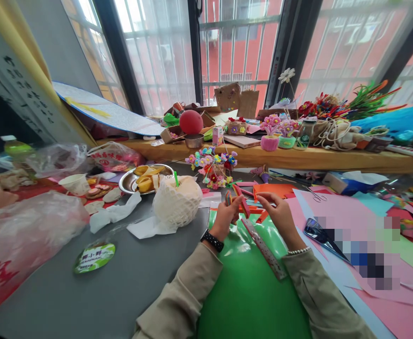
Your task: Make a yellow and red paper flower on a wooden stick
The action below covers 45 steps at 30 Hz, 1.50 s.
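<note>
My left hand [225, 217], with a dark dotted watch band at its wrist, is closed around several folded coloured paper strips [242, 200], mostly pink and red. To its right my right hand [276, 213], wearing a beaded bracelet, has thumb and index finger pinched at an orange paper strip [255, 193]. Both hands are above a green plastic mat [252, 296]. A patterned ruler [264, 249] lies slantwise on the mat between my forearms. Orange paper pieces [262, 216] lie just under my fingers.
On the left stand a net-wrapped coconut [177, 202], a metal bowl [127, 181] with peels and a plastic bag [26, 240]. Coloured paper sheets [386, 310], a phone [324, 239] and scissors [315, 194] lie right. Craft flowers [213, 165] and a wooden ledge [242, 159] are behind.
</note>
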### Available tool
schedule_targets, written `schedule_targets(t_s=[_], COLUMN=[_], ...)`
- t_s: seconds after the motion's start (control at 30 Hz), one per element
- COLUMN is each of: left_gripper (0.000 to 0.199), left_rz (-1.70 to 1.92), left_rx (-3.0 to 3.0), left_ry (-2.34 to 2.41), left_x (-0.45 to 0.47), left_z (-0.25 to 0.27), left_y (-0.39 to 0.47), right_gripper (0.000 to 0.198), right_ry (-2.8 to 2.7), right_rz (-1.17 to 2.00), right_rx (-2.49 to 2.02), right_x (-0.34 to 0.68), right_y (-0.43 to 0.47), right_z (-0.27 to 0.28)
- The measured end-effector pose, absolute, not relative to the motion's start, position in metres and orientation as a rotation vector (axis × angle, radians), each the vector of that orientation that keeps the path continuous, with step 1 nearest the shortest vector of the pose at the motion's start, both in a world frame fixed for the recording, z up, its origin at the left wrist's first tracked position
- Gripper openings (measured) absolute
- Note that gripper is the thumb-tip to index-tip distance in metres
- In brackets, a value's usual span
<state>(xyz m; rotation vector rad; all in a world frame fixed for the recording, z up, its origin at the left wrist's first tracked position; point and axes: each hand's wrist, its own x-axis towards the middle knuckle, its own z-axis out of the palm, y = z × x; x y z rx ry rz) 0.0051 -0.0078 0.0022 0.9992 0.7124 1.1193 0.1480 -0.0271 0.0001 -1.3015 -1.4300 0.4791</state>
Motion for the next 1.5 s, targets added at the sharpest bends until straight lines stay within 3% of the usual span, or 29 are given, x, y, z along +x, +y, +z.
schedule_targets(t_s=[0.2,0.4,0.63,0.77,0.93,1.03,1.5], left_gripper=[0.039,0.041,0.041,0.042,0.042,0.039,0.036], left_rz=[1.296,1.384,1.381,1.366,1.243,1.111,0.878], left_rx=[0.813,0.742,0.751,0.769,0.914,1.044,1.282], left_ry=[0.797,0.880,0.905,0.911,0.827,0.727,0.671], left_x=[0.005,0.005,0.005,0.005,0.007,0.008,0.005], left_z=[0.002,-0.005,-0.010,-0.010,-0.006,-0.004,-0.001], left_y=[-0.001,0.003,0.006,0.005,-0.002,-0.007,-0.013], right_gripper=[0.016,0.014,0.001,0.021,0.028,0.024,0.025], right_ry=[-1.904,-2.089,-2.019,-1.785,-1.194,-1.115,-1.280], right_rz=[0.056,0.041,0.141,0.189,0.977,1.139,0.757], right_rx=[-1.709,-1.772,-1.748,-1.702,-1.191,-1.101,-1.186], right_x=[0.166,0.159,0.159,0.163,0.156,0.145,0.135], right_y=[-0.004,0.027,0.045,0.027,-0.014,-0.029,-0.039], right_z=[-0.010,-0.014,-0.005,0.006,0.004,0.000,0.004])
